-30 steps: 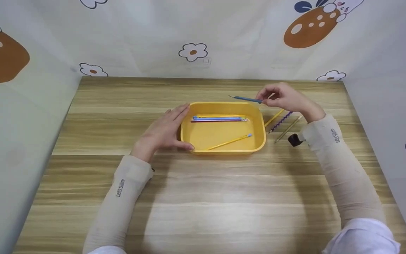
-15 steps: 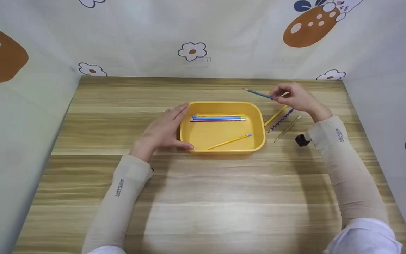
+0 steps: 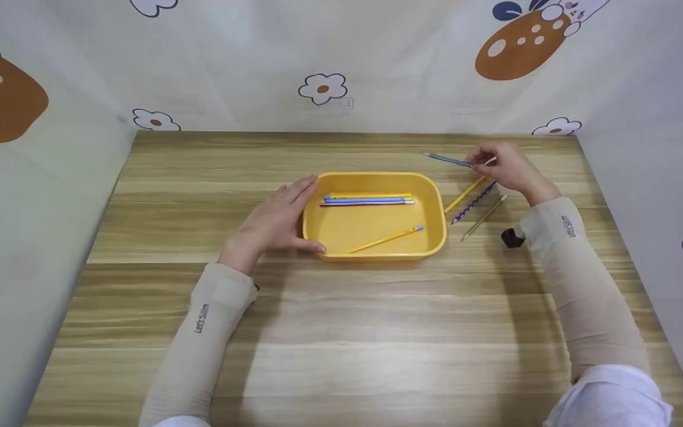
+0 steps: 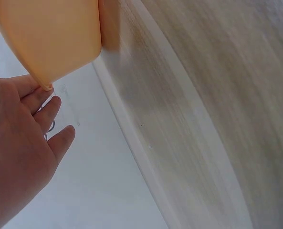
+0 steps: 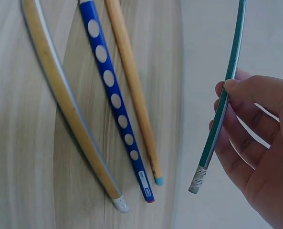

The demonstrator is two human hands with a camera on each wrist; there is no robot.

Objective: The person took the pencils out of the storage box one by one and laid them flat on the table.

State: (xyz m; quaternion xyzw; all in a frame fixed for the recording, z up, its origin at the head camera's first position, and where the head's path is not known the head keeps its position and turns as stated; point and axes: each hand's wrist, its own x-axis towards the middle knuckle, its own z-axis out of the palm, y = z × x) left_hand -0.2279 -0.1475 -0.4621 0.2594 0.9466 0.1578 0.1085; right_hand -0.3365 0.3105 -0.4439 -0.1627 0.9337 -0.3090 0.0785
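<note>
Right hand (image 3: pixel 508 169): pinches teal pencil (image 3: pixel 448 159), upper right of head frame
Left hand (image 3: pixel 275 220): fingers extended, on left rim of yellow tray (image 3: pixel 341 231), centre
Loose pencils (image 3: pixel 473 204): three, right of tray
Table (image 3: pixel 341 332): striped wood-grain, bright lower centre
Walls (image 3: pixel 223 65): pale, flower prints (image 3: pixel 322 89)

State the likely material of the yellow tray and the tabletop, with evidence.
Yellow tray: probably plastic, smooth and satin; rounded corners and even colour suggest moulding. Tabletop: wood or printed laminate, slightly glossy, showing streaky grain and a pale glare.
</note>
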